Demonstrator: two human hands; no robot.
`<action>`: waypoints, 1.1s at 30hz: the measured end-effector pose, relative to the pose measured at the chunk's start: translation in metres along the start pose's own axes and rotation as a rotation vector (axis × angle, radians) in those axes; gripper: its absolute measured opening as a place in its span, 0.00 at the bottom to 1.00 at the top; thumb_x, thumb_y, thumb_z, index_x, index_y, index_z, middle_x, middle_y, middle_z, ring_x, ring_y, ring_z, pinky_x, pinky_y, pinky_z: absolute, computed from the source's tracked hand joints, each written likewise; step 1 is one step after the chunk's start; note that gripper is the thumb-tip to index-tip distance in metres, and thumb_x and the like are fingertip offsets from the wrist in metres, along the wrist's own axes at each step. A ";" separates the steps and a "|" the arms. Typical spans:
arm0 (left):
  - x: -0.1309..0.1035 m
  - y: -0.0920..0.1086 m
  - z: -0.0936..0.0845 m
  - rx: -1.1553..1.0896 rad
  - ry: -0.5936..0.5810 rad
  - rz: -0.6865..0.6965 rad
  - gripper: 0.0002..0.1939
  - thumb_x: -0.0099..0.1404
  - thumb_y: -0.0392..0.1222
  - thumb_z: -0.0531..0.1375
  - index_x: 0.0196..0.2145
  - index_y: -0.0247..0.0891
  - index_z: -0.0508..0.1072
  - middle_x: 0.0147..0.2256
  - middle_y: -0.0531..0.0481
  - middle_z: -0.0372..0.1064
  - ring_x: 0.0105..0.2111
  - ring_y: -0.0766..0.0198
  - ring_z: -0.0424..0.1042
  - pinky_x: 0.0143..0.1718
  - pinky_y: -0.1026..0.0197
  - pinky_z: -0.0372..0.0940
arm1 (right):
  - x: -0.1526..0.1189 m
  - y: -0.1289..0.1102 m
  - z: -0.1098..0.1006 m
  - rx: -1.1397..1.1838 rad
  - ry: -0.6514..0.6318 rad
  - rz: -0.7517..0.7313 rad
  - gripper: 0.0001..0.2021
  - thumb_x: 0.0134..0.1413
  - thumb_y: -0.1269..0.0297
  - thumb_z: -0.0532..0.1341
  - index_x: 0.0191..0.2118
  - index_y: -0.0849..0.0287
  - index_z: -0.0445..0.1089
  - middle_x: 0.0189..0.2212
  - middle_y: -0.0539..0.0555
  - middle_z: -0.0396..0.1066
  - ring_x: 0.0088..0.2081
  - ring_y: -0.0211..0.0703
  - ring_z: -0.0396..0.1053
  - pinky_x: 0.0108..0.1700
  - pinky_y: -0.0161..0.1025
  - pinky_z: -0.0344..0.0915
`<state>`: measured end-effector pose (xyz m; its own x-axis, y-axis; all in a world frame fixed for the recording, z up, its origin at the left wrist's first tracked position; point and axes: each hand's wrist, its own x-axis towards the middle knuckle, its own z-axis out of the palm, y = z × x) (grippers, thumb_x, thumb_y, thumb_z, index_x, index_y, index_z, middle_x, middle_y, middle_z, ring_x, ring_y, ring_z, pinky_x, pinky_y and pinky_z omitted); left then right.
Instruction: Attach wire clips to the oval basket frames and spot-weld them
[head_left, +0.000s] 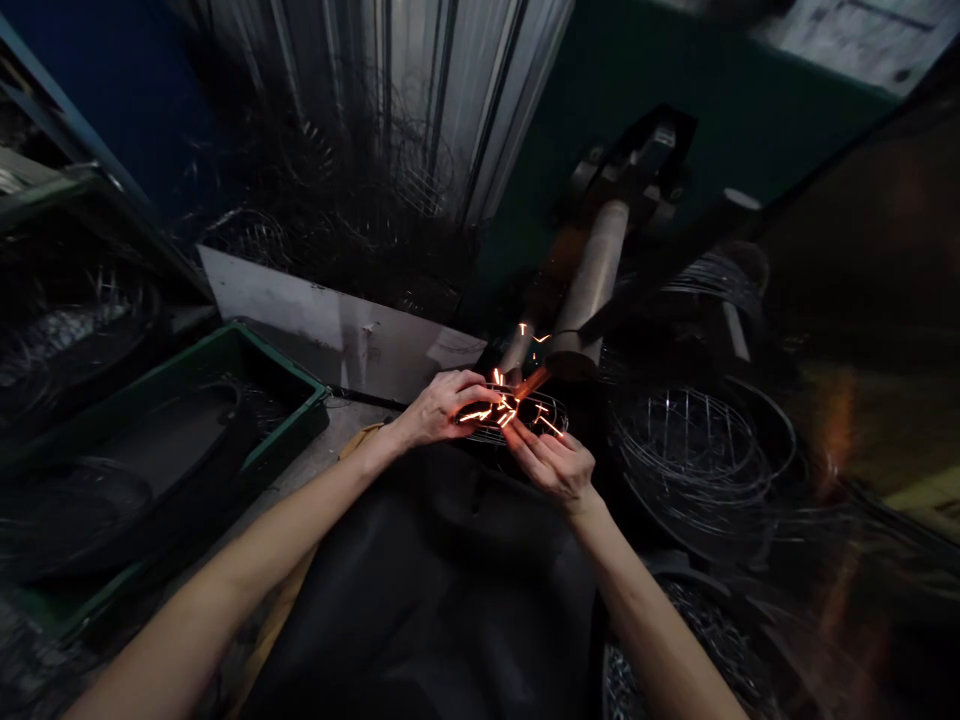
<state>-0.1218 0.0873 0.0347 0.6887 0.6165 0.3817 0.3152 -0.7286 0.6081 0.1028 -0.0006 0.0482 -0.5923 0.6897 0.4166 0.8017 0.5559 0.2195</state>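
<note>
Between my two hands is a round wire rack (556, 408), held at the tips of a spot welder's electrodes (534, 382). Bright orange sparks fly over it and hide part of its wires. My left hand (448, 405) pinches the rack's left side with bent fingers. On the near right side, the fingers of my right hand (553, 462) are closed at the rack's edge, close under the sparks. A thick metal welder arm (600, 275) slants down from the green machine (765, 110) to just above the rack.
To the right, a round container (787, 440) holds several wire racks (686, 450). Below it stands a bin of small metal pieces (675, 620). A green crate (281, 430) lies on the left. Behind my hands stands a pale metal panel (322, 315) with tangled wire beyond.
</note>
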 end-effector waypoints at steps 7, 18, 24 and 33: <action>-0.030 -0.037 -0.001 -0.041 0.152 -0.145 0.40 0.52 0.42 0.63 0.60 0.39 0.51 0.52 0.40 0.57 0.53 0.52 0.59 0.53 0.48 0.58 | 0.015 -0.036 0.000 0.110 -0.063 0.254 0.17 0.62 0.66 0.49 0.53 0.48 0.66 0.51 0.49 0.68 0.30 0.33 0.68 0.31 0.36 0.58; -0.043 -0.053 0.004 -0.039 0.230 -0.214 0.33 0.51 0.35 0.60 0.54 0.39 0.54 0.44 0.47 0.61 0.46 0.59 0.64 0.51 0.53 0.60 | -0.196 -0.073 -0.045 0.006 -0.408 1.452 0.19 0.55 0.51 0.49 0.42 0.53 0.72 0.30 0.60 0.73 0.32 0.54 0.70 0.30 0.46 0.62; -0.061 -0.044 0.004 -0.004 0.222 -0.103 0.25 0.53 0.32 0.59 0.48 0.41 0.57 0.44 0.46 0.60 0.47 0.59 0.64 0.51 0.51 0.60 | -0.263 -0.103 -0.001 -0.034 -0.632 1.589 0.18 0.54 0.56 0.51 0.42 0.60 0.71 0.31 0.64 0.69 0.34 0.54 0.69 0.31 0.45 0.62; -0.085 -0.018 -0.004 -0.218 0.143 -0.348 0.39 0.51 0.35 0.64 0.57 0.42 0.51 0.44 0.47 0.65 0.45 0.60 0.68 0.49 0.55 0.62 | -0.235 -0.100 0.012 -0.079 -0.715 1.688 0.21 0.56 0.58 0.49 0.44 0.67 0.71 0.38 0.70 0.65 0.41 0.60 0.66 0.32 0.46 0.62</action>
<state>-0.1885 0.0495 -0.0064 0.4637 0.8605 0.2109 0.3568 -0.3993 0.8445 0.1611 -0.2128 -0.0827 0.8560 0.4783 -0.1959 0.4973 -0.8656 0.0595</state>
